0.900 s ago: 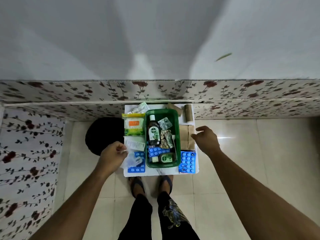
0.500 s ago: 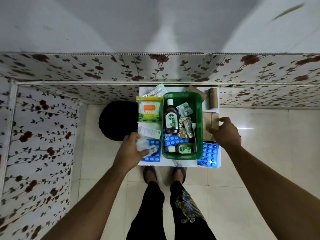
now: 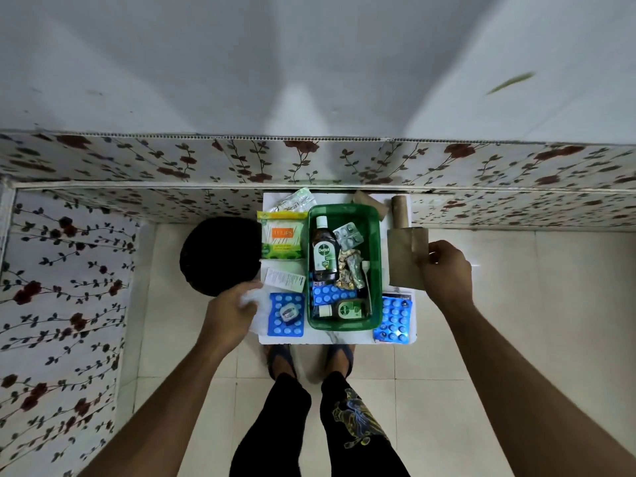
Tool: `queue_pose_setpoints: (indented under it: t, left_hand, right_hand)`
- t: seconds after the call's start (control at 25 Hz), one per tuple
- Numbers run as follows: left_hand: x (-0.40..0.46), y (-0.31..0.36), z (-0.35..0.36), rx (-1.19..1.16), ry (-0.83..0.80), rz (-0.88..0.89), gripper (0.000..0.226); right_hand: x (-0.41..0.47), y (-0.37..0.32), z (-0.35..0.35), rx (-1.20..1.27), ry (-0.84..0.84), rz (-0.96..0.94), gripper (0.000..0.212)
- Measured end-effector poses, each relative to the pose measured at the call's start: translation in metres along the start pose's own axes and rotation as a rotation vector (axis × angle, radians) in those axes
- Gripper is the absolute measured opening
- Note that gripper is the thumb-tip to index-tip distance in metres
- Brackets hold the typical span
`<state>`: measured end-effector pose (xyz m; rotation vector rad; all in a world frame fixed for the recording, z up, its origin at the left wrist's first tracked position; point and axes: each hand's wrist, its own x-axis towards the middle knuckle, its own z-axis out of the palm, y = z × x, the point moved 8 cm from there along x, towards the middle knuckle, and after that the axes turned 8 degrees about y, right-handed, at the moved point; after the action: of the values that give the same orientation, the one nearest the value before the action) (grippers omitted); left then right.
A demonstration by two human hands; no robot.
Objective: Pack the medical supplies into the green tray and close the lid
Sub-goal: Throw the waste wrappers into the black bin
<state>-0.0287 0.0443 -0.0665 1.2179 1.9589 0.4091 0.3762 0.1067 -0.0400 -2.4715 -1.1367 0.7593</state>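
Note:
The green tray (image 3: 377,270) stands on a small white table (image 3: 330,338). Inside lie a large Dettol bottle (image 3: 324,253), a small Dettol bottle (image 3: 344,309), a silver blister pack (image 3: 348,235), a blue pill strip (image 3: 328,291) and a gold packet (image 3: 349,268). My left hand (image 3: 230,313) grips a clear white plastic packet (image 3: 256,301) at the table's left edge. My right hand (image 3: 447,270) holds a brown paper packet (image 3: 406,256) to the right of the tray.
Left of the tray lie a green cotton-bud pack (image 3: 283,235), a white leaflet (image 3: 285,279) and a blue pill strip (image 3: 286,314) with a small jar on it. Another blue strip (image 3: 394,320) lies front right. A brown roll (image 3: 399,211) and a black round object (image 3: 220,256) are nearby.
My left hand moved down to the table's left edge and closed on the clear packet. My right hand took hold of the brown paper packet's right side.

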Motion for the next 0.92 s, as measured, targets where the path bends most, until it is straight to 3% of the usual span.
queue_pose_setpoints:
  t: [0.16,0.28,0.4,0.52,0.72,0.92]
  left_hand:
    - [0.023,-0.019,-0.034,-0.135,0.090,-0.148,0.028]
    - [0.042,-0.045,-0.051,-0.196,0.115,-0.250,0.025]
    - [0.075,-0.100,-0.064,-0.297,0.104,-0.342,0.029]
    - [0.124,-0.162,-0.062,-0.234,0.103,-0.348,0.028]
    - [0.191,-0.253,-0.019,-0.258,0.078,-0.454,0.032]
    - [0.238,-0.289,0.024,-0.389,-0.046,-0.529,0.043]
  right_hand:
    - [-0.033,-0.073,-0.056,0.153,0.165,-0.165,0.004]
    - [-0.073,-0.140,-0.039,0.304,0.075,-0.291,0.011]
    - [-0.112,-0.199,0.067,0.240,-0.132,-0.388,0.014]
    - [-0.138,-0.228,0.197,0.071,-0.239,-0.454,0.009]
    - [-0.145,-0.203,0.389,-0.218,-0.429,-0.327,0.017]
    - [-0.120,-0.177,0.478,-0.184,-0.435,-0.250,0.010]
